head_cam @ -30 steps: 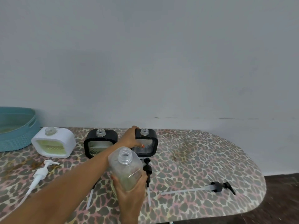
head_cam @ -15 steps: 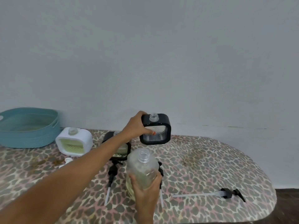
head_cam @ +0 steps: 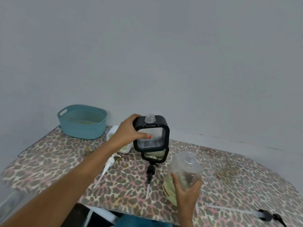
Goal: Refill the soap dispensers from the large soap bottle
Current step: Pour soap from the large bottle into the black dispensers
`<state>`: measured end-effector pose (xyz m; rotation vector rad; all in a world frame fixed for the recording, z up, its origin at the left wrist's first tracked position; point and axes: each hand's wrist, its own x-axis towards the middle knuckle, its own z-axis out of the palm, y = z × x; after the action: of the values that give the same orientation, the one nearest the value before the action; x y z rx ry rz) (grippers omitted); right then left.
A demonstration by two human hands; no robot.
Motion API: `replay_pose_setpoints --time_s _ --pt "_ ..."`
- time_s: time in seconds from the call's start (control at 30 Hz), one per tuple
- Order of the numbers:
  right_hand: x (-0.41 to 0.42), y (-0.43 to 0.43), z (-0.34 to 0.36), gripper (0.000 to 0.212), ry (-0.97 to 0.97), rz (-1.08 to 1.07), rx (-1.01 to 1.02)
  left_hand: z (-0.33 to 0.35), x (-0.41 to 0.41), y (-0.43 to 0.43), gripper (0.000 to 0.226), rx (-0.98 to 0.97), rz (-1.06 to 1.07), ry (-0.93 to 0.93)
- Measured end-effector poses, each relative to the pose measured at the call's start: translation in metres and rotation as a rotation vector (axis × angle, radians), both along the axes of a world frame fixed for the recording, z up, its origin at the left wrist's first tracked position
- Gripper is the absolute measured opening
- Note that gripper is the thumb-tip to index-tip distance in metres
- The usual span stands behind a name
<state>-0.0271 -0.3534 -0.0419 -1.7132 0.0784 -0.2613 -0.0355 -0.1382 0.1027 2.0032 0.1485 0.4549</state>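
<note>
Left grip (head_cam: 129, 131) curls round the upper corner of a black soap dispenser (head_cam: 166, 136), thumb across its clear window. It holds the dispenser upright above the far edge of the table (head_cam: 229, 181), open neck up. Right grip (head_cam: 186, 196) wraps the lower body of the large soap bottle (head_cam: 185, 169), uncapped and tilted, above the near edge.

With little liquid showing, the dispenser looks light. Its stiff frame seems the sound place to hold it, and the glossy window is likely slick. The bottle's thin clear wall may give under a squeeze, so a hold low around the body suits pouring.

A second black dispenser (head_cam: 155, 156) is largely hidden behind the first, and a white dispenser (head_cam: 125, 148) sits behind the forearm. How much soap the bottle holds is hard to tell.
</note>
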Motion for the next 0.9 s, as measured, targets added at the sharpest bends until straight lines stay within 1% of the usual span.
replay_pose_setpoints --time_s 0.07,0.13,0.23,0.33,0.43,0.53,0.57,0.63,0.67,0.7,0.77,0.9 --pt "0.0 0.001 0.0 0.067 -0.034 0.002 -0.027 -0.011 -0.015 0.006 0.06 0.002 -0.021 0.013" --pt "-0.001 0.001 0.0 0.063 -0.07 0.008 -0.041 -0.024 -0.028 0.009 0.065 0.005 -0.03 0.024" --pt "0.002 -0.001 0.002 0.055 -0.095 0.008 -0.063 -0.037 -0.042 0.01 0.071 -0.052 -0.048 0.049" --pt "0.007 -0.005 0.003 0.051 -0.14 0.041 -0.084 -0.046 -0.054 0.007 0.061 -0.048 -0.063 0.055" --pt "0.009 -0.009 0.005 0.047 -0.192 0.094 -0.172 -0.057 -0.062 0.003 0.056 -0.134 -0.064 0.035" --pt "0.01 -0.012 0.016 0.054 -0.269 0.148 -0.277 -0.067 -0.068 0.002 0.057 -0.219 -0.096 0.028" --pt "0.008 -0.013 0.021 0.06 -0.294 0.17 -0.288 -0.07 -0.068 0.002 0.057 -0.224 -0.107 0.025" --pt "0.008 -0.017 0.033 0.081 -0.337 0.203 -0.322 -0.074 -0.069 0.002 0.057 -0.216 -0.112 0.015" --pt "0.01 -0.019 0.039 0.09 -0.365 0.217 -0.357 -0.076 -0.069 0.002 0.057 -0.215 -0.115 0.011" --pt "0.011 -0.022 0.045 0.093 -0.399 0.233 -0.402 -0.078 -0.069 0.003 0.057 -0.218 -0.122 0.01" --pt "0.012 -0.026 0.061 0.084 -0.49 0.254 -0.53 -0.081 -0.068 0.004 0.059 -0.216 -0.138 0.011" --pt "0.019 -0.028 0.085 0.07 -0.737 0.223 -0.872 -0.085 -0.064 0.003 0.062 -0.177 -0.151 0.027"
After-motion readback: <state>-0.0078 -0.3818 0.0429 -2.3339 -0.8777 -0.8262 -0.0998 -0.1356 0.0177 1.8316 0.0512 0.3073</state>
